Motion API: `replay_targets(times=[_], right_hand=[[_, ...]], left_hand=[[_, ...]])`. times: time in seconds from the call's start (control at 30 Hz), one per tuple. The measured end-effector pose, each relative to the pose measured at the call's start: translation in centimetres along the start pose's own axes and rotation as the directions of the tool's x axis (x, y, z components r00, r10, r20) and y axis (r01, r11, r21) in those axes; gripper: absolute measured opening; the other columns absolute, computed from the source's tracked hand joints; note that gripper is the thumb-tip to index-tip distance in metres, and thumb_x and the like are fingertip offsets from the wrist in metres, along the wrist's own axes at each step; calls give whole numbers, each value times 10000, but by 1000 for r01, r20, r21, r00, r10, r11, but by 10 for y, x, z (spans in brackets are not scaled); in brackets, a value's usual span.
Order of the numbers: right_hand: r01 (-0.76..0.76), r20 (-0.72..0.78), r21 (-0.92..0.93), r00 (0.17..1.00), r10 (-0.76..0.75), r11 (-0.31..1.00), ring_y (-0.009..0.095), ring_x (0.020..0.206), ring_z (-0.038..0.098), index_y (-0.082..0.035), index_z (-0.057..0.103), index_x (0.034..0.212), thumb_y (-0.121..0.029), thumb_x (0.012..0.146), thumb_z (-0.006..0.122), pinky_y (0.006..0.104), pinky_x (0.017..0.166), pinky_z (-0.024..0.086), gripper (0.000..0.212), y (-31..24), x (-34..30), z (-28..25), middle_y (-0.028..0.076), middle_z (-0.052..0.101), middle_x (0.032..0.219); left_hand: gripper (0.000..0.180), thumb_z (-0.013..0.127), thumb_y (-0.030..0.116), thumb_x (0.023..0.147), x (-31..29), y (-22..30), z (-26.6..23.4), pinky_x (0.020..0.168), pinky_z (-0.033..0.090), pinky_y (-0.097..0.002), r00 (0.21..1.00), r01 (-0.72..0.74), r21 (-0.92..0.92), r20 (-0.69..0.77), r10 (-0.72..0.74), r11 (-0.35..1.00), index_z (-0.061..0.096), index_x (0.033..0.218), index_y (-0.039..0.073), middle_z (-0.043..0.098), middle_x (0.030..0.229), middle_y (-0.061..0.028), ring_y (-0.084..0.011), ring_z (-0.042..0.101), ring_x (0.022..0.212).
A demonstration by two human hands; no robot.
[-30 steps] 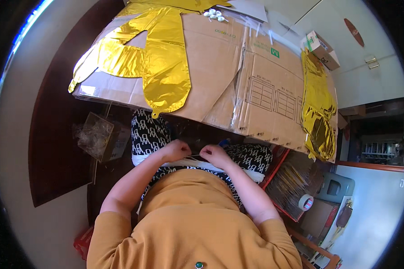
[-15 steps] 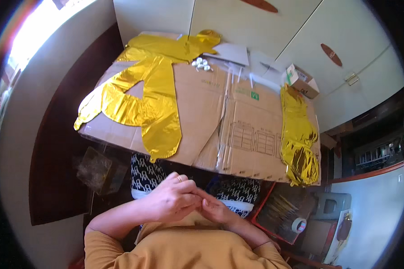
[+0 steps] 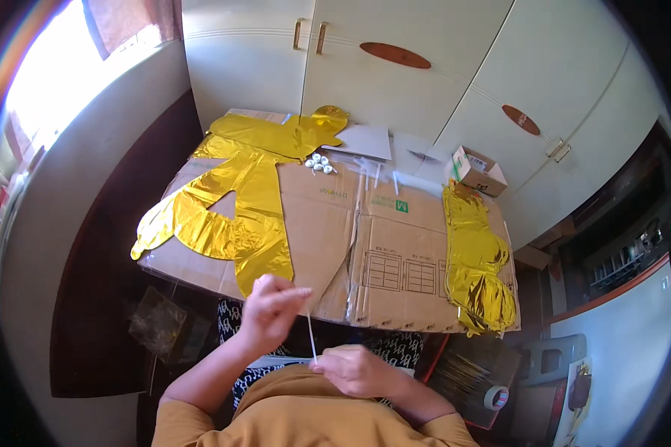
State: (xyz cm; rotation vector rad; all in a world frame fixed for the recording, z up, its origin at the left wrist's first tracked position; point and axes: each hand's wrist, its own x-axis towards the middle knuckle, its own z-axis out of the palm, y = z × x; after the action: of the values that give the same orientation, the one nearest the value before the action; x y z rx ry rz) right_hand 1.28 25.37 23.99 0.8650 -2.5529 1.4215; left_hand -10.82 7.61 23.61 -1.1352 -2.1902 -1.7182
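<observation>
1. The left hand is raised in front of the chest, thumb and fingertips pinched shut on the top end of a thin white straw.
2. The right hand sits lower, close to the belly, fingers curled around the straw's bottom end; the straw runs nearly upright between the two hands.
3. The straw looks very light, smooth and slightly bendable. It would likely kink if squeezed mid-length, so the ends, where it is pinched now, are the sound places to hold.
4. It is too thin here to tell whether it is a hollow tube or a solid stick.
5. Beyond the hands, the table is covered with flattened cardboard.
6. A large deflated gold foil balloon lies on the cardboard's left part, and a second crumpled gold foil balloon lies along its right edge.
7. Small white round pieces sit near the far side, beside white sheets of paper and a small open cardboard box.
8. White cupboard doors stand behind the table; bright window light comes in from the left, and a roll of tape lies low on the right.
</observation>
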Motion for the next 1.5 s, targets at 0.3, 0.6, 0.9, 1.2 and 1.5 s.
replay_targets(times=[0.3, 0.6, 0.9, 1.2, 1.5], right_hand=[[49, 150, 88, 987, -62, 995, 266, 653, 586, -24, 587, 854, -64, 858, 593, 329, 590, 465, 41, 2, 14, -30, 124, 537, 697], [30, 68, 80, 997, -35, 996, 326, 669, 588, -34, 562, 848, -105, 882, 559, 369, 595, 477, 79, -9, 18, -33, 141, 547, 721], [-76, 28, 93, 997, 74, 993, 276, 629, 596, -32, 571, 844, -138, 917, 539, 331, 589, 473, 132, -18, 14, -50, 118, 574, 705], [-122, -84, 103, 988, 131, 987, 290, 678, 602, -33, 557, 844, -103, 880, 553, 360, 618, 470, 79, -19, 25, -58, 131, 562, 709], [-146, -126, 188, 977, 171, 971, 281, 645, 604, -41, 550, 860, -100, 893, 539, 366, 615, 486, 69, -19, 35, -65, 131, 555, 665]], left_hand=[[86, 644, 47, 823, 7, 28, -5, 677, 417, -313, 957, 275, -407, 26, -290, 871, 712, 863, 15, 574, 762, -60, -159, 547, 736], [96, 650, 4, 779, 29, 14, -3, 622, 423, -338, 981, -193, 212, 54, 185, 958, 685, 848, 60, 584, 734, -60, -200, 562, 682], [59, 636, 51, 857, 28, 11, -3, 657, 440, -285, 964, -73, -113, 246, 99, 991, 691, 848, 30, 630, 799, -70, -190, 592, 755], [90, 641, 20, 845, 23, 19, -1, 620, 422, -307, 928, -65, -297, 333, 167, 953, 644, 757, 1, 566, 718, -66, -164, 524, 652], [56, 633, 33, 848, 15, 19, 3, 669, 402, -289, 810, -108, -364, 507, 294, 925, 667, 847, -12, 553, 697, -56, -126, 513, 670]])
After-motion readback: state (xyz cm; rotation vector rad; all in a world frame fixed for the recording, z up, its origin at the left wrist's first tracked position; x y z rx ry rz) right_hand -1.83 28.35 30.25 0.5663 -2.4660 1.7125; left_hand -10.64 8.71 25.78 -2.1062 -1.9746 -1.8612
